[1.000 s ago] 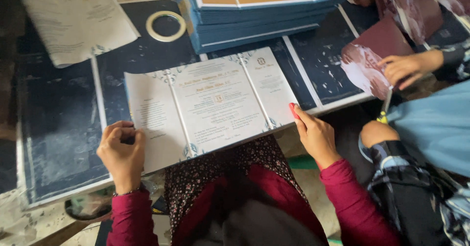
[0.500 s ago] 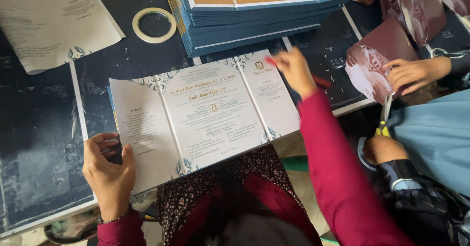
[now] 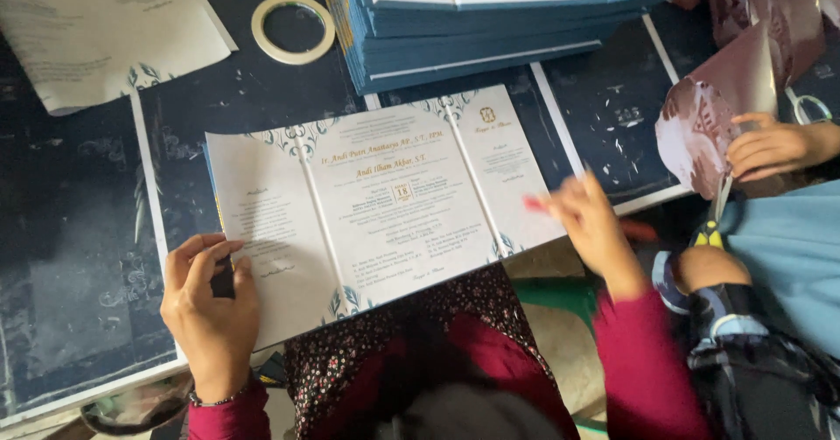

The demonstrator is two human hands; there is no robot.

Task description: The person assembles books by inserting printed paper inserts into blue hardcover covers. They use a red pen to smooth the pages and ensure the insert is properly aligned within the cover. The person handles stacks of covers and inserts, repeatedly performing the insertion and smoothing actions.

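Note:
An open three-panel white card [image 3: 385,204] with blue floral corners lies on dark blue printed sheets [image 3: 79,256], its near edge hanging over my lap. My left hand [image 3: 210,313] grips the card's lower left corner, thumb on top. My right hand [image 3: 591,226] is blurred at the card's right edge. It is closed on a thin red stick-like thing [image 3: 535,204] whose ends show on both sides of the hand.
A tall stack of blue-edged cards [image 3: 507,33] stands just behind the open card. A tape ring [image 3: 293,27] and a white printed sheet [image 3: 96,29] lie at the back left. On the right, a person in light blue holds a maroon floral sheet [image 3: 709,116] in one hand [image 3: 770,147].
My right hand left the card's right edge, reached to the far right corner, and has come back toward me with the red thing. My left hand kept its hold on the card.

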